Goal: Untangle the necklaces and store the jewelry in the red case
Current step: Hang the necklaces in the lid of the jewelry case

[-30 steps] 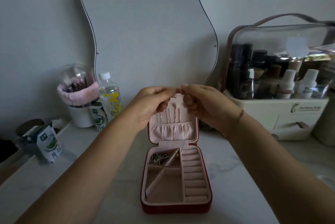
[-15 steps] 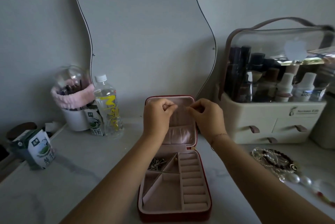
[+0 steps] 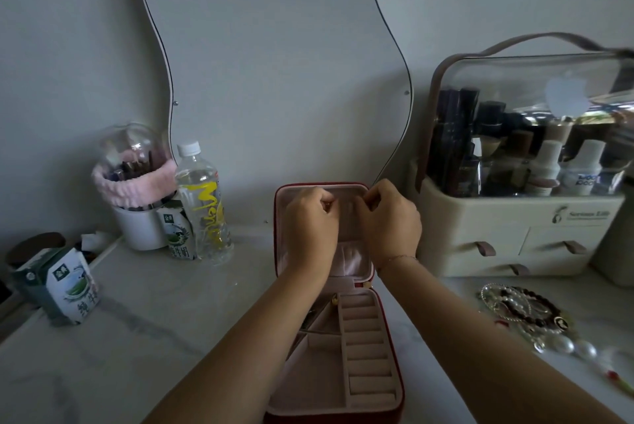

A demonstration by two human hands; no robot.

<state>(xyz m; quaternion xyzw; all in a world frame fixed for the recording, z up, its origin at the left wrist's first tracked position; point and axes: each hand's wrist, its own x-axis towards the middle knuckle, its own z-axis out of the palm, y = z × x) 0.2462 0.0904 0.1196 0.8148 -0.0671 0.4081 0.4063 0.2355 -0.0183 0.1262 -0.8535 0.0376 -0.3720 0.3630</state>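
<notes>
The red case (image 3: 386,386) lies open in the middle of the counter, pink inside, with its lid standing upright. Both hands are up against the inside of the lid. My left hand (image 3: 310,224) has curled fingers and pinches something small and thin near the lid's top. My right hand (image 3: 391,217) pinches close beside it. A thin chain seems to hang between them, but it is too fine to tell. The tray below has ring rolls (image 3: 368,348) on the right. A tangled pile of pearl and dark bead necklaces (image 3: 525,310) lies on the counter at the right.
A wavy mirror (image 3: 274,63) leans on the wall behind. A cosmetics organiser (image 3: 521,231) with drawers stands at the right. A water bottle (image 3: 204,204), a brush holder (image 3: 137,190) and milk cartons (image 3: 65,283) stand at the left.
Both hands have dropped from in front of the lid and moved in against its inner top. The camera tilted down, bringing the necklace pile at the right into view.
</notes>
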